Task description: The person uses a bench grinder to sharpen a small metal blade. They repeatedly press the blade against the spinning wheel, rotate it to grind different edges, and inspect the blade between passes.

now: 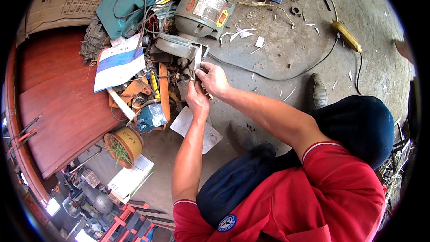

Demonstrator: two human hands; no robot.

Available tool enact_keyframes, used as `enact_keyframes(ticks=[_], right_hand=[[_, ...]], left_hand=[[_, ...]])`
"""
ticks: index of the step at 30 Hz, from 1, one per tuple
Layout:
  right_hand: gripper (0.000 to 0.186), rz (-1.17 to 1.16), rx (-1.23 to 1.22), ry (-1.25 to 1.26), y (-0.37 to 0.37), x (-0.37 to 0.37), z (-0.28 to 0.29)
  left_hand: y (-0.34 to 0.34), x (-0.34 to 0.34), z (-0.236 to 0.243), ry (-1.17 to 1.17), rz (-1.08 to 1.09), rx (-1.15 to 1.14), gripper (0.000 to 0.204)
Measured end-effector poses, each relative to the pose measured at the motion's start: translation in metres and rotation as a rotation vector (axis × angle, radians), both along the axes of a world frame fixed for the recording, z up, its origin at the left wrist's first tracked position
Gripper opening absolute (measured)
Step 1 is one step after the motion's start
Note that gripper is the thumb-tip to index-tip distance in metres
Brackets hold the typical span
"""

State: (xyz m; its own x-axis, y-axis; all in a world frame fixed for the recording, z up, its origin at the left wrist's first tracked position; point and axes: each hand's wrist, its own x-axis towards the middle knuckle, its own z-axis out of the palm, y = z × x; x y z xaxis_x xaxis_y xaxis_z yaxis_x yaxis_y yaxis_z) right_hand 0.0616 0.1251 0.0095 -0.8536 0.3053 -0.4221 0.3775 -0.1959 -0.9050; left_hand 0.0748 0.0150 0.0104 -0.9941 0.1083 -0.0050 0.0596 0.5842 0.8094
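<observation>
Both your hands meet at the bench grinder, which sits on the concrete floor among scrap and wires. Your right hand pinches a thin metal strip near its lower end, fingers closed on it, and holds it upright against the side of the grinder's wheel guard. Your left hand comes up from below, just under the right one; it is closed too and seems to steady the same strip from beneath, but its fingertips are hidden behind the right hand, so you cannot tell exactly what it grips. The two hands touch or nearly touch.

The strip's top end lies at the guard's edge, just beside the grinder's grey motor body. Left of your hands a pile of tools and orange parts lies beside a blue-and-white booklet. A white sheet of paper rests on the floor under your left forearm. A black cable runs from the grinder across the floor to a yellow handle. A red-brown wooden table fills the left side, with a round yellow tin near its corner.
</observation>
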Motion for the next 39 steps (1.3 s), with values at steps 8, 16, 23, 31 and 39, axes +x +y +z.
enact_keyframes(ticks=[8, 16, 23, 31, 39], right_hand=[[0.034, 0.018, -0.042, 0.009, -0.004, 0.003, -0.002], [0.033, 0.070, -0.019, 0.003, -0.003, 0.006, -0.005], [0.034, 0.100, -0.015, 0.004, -0.004, 0.009, -0.001], [0.027, 0.113, 0.123, 0.218, -0.020, 0.009, 0.003], [0.043, 0.124, 0.043, -0.002, -0.005, 0.017, 0.012]], left_hand=[[-0.006, 0.005, -0.007, -0.067, 0.046, 0.055, 0.027], [0.007, 0.010, 0.011, 0.020, 0.020, 0.064, 0.025], [-0.004, 0.013, -0.003, 0.099, 0.001, -0.004, 0.027], [-0.032, 0.013, -0.020, -0.372, 0.355, 0.764, 0.045], [-0.018, 0.025, -0.032, 0.068, 0.106, 0.141, 0.030]])
